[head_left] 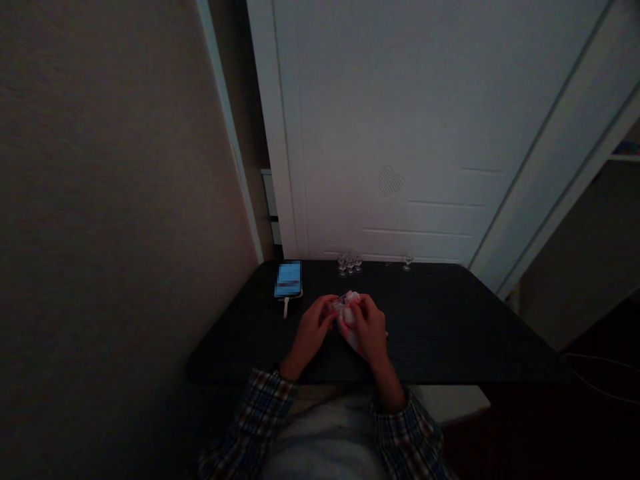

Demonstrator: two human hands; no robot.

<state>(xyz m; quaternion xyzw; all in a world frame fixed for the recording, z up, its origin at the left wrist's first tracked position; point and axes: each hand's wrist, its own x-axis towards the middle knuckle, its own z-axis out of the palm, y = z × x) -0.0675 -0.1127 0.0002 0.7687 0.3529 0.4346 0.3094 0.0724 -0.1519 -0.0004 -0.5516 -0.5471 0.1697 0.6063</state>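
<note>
My left hand [314, 323] is closed, its fingertips pinching what looks like a small clear glass [341, 300], partly hidden by fingers and cloth. Fingers bent, my right hand [369, 327] grips a crumpled white and pinkish cloth [350, 315] pressed against that clear piece. Both hands meet above the middle of a dark table [440, 333]. Several small stemmed glasses [350, 264] stand in a cluster beyond them, at the table's far edge. Farther right, a single small stemmed glass [407, 264] stands apart from the cluster.
A phone [289, 279] with a lit screen rests at the table's back left, a white cable [286, 308] running from it. White door panels [390, 120] rise behind the table. A beige wall [125, 200] borders the left side.
</note>
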